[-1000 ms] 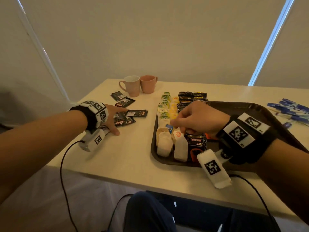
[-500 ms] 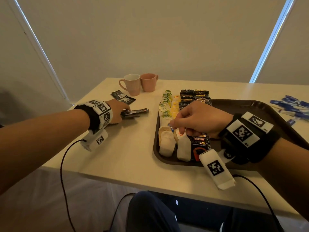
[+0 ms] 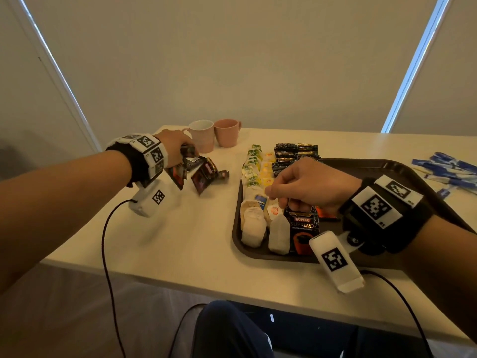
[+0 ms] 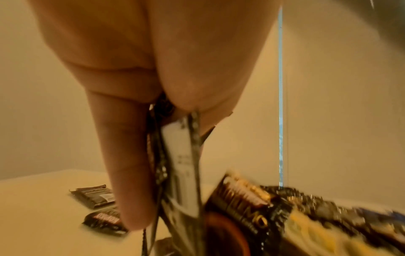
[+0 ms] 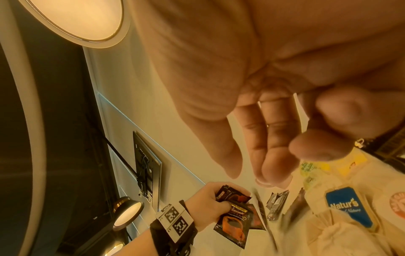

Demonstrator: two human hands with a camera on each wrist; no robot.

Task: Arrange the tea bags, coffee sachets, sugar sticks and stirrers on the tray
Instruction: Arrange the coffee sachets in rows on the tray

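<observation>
The left hand (image 3: 175, 148) clutches a fan of coffee sachets (image 3: 198, 171) above the bench (image 3: 180, 241). The right hand (image 3: 309, 186) hovers over the tray (image 3: 413, 174), fingers loosely curled, its grip holding nothing I can make out.

Dim warm light, bright window slits, wide-angle bending, motion blur in wrist views.

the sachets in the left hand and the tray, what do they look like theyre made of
Coffee sachets, gripped by the left hand: likely glossy printed foil or plastic film, judging by bright glints and crimped edges. Tray: probably dark brown moulded plastic, with a smooth raised rim and dull sheen.
</observation>
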